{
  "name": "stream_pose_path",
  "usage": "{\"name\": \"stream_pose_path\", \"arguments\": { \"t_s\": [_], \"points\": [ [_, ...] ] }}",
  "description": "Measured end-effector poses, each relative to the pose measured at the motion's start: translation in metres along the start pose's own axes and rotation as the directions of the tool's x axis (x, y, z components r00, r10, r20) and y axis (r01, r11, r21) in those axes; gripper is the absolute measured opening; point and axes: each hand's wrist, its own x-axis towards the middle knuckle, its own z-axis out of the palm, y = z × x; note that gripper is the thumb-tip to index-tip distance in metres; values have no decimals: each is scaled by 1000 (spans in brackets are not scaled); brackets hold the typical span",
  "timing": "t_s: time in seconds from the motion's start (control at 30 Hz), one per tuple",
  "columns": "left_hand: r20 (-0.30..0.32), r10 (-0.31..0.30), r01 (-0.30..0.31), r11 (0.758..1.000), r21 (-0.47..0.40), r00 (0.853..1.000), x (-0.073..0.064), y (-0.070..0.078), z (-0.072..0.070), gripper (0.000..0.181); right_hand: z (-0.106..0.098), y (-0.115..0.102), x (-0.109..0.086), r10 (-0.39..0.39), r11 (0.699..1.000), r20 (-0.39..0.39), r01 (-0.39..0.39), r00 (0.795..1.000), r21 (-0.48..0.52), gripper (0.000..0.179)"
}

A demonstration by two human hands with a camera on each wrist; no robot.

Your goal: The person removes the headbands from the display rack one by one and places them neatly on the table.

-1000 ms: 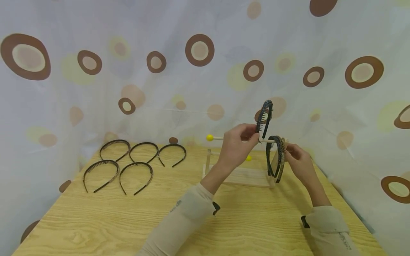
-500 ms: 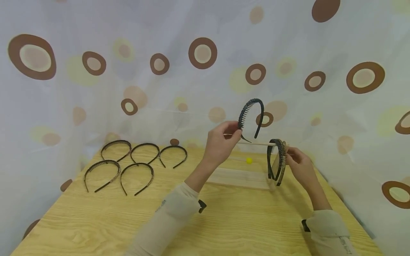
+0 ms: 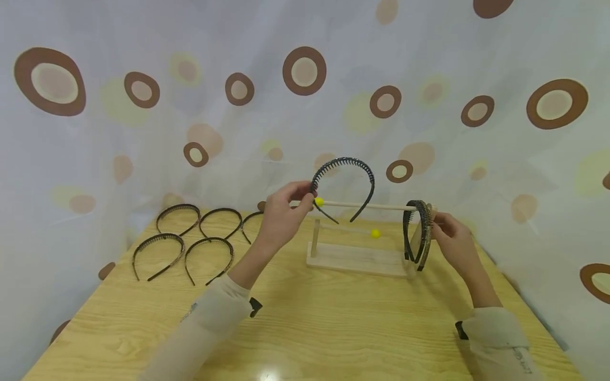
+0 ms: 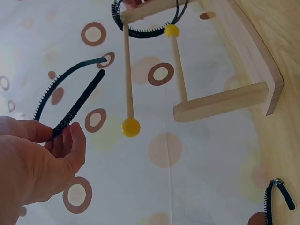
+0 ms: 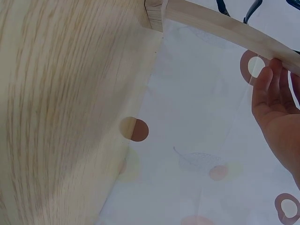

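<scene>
In the head view my left hand (image 3: 286,211) pinches one side of a black toothed headband (image 3: 344,160) near its end. The headband stands upright, its open ends down, overlapping the left end of the wooden rod (image 3: 386,207) by the yellow ball (image 3: 320,201). The left wrist view shows this headband (image 4: 86,97) between thumb and fingers, apart from the rod's ball (image 4: 131,127). My right hand (image 3: 452,238) holds the upright of the wooden stand (image 3: 357,260) at the right; its fingertips meet the wood (image 5: 253,40) in the right wrist view. Headbands (image 3: 427,238) hang at the rod's right end.
Several more black headbands (image 3: 159,236) lie in two rows on the left of the wooden table (image 3: 324,328); my left hand partly covers one. A lower rod with a yellow ball (image 3: 375,233) belongs to the stand. A patterned curtain (image 3: 257,127) borders the table.
My left hand has moved left along the rod with its headband, from near the hanging ones to the ball end. The headband has turned from edge-on to face-on. My right hand stays at the upright.
</scene>
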Motion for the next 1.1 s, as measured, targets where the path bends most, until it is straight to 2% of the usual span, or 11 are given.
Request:
{"name": "stream_pose_path", "arguments": {
  "t_s": [0.1,0.2,0.4,0.57,0.7,0.83,0.97,1.1],
  "points": [
    [25,-114,116,989,-90,993,-8,0,-18,24,0,-1,0,3,1000,0,-3,1000,-7,47],
    [36,-192,195,974,-116,981,-16,-1,-36,26,-1,-1,0,5,1000,-3,-5,1000,-6,47],
    [39,-256,258,962,-88,966,-31,-13,-70,31,-1,-1,2,-10,1000,-7,10,1000,3,47],
    [75,-303,306,951,-39,950,-46,-28,-94,34,-1,-1,2,0,1000,-8,0,1000,10,46],
    [110,-368,370,929,2,923,-62,-38,-114,39,1,-2,2,2,1000,-5,-2,1000,13,47],
    [136,-420,409,907,102,897,-74,-47,-131,40,2,-3,2,2,1000,1,-2,1000,15,48],
    [150,-474,446,876,187,868,-81,-57,-141,38,1,-3,1,10,1000,5,-10,1000,6,49],
    [161,-517,485,851,200,841,-85,-68,-146,38,0,-2,1,19,1000,11,-19,1000,4,51]
  ]
}}
